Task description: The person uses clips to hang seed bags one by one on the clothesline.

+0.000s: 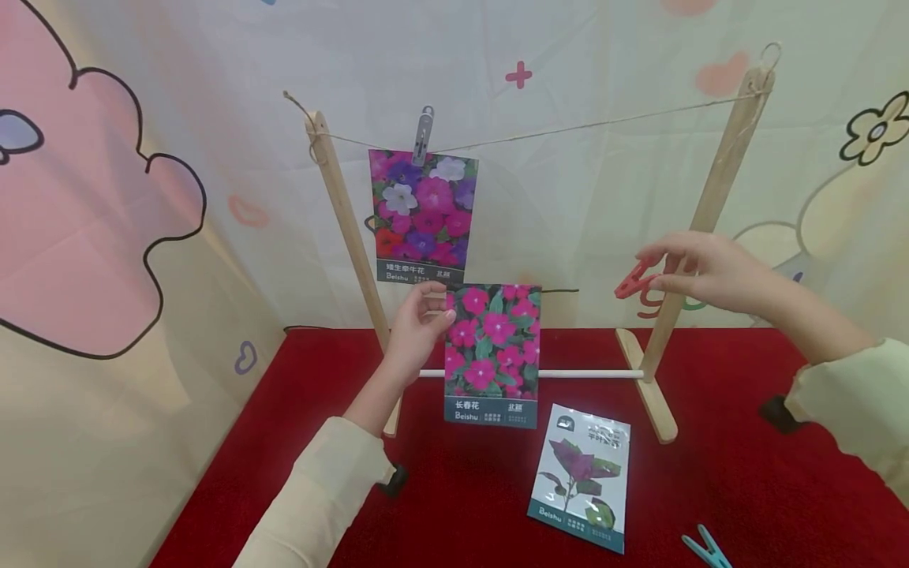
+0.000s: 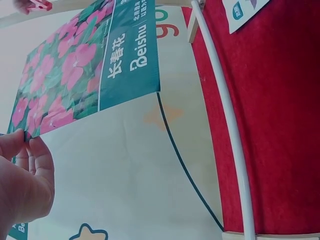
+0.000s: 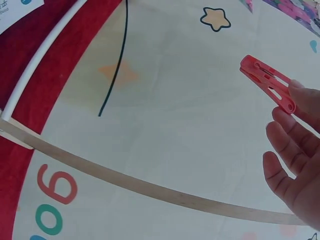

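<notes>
Pink-flowered packet (image 1: 493, 347) is pinched at one edge by the left hand (image 1: 413, 322) — red clothespin (image 1: 634, 282) is gripped by the right hand's (image 1: 703, 270) fingertips.

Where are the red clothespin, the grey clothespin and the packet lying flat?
Red clothespin (image 3: 261, 79), right wrist view: its middle.
Grey clothespin (image 1: 423, 136), head view: its middle.
Packet lying flat (image 1: 579, 475), head view: its printed front.

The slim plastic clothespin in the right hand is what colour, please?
The slim plastic clothespin is red; the right wrist view shows it best.
</notes>
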{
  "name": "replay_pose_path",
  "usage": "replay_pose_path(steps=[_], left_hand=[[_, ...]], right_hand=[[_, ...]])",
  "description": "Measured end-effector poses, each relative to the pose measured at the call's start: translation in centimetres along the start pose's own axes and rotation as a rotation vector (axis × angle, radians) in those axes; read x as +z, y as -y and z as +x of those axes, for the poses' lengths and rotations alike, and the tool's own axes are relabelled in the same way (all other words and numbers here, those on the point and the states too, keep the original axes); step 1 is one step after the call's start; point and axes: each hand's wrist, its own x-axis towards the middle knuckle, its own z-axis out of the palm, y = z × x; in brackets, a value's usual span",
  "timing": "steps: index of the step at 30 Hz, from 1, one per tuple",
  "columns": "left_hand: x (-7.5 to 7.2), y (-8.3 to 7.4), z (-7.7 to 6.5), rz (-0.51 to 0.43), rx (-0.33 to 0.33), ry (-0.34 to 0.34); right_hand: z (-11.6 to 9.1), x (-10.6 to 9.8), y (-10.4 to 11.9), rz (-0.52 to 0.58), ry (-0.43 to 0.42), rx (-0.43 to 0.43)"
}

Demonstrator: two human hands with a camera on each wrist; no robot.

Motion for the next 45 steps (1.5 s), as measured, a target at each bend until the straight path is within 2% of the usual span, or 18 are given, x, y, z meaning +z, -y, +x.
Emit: replay_pose_path(steps=[7,14,24,37,45], left_hand=[[0.3,-0.5,0.4,-0.008,0.036,-0.009],[0.8,-1.2,0.6,-0.018,0.063,-0.013],[1.6,-2.7,0.8,-0.022,0.079,-0.02],[2.1,-3.8,1.3,-0.008,0.092,-0.042],[2.5,-4.2,1.8,-0.046,0.12,-0.046]], right_hand=[[0.7,-0.7,0.6,-0.042,-0.033,-0.016],[1.4,-1.3,1.0,-0.085,-0.08,-0.069],[2.3,-2.4,1.9,-0.145,-0.128,-0.069],[3.7,-3.3,2.9,-0.175,-0.16,-0.102],[4.8,-3.8,3.3,-0.156,-0.192,-0.121]])
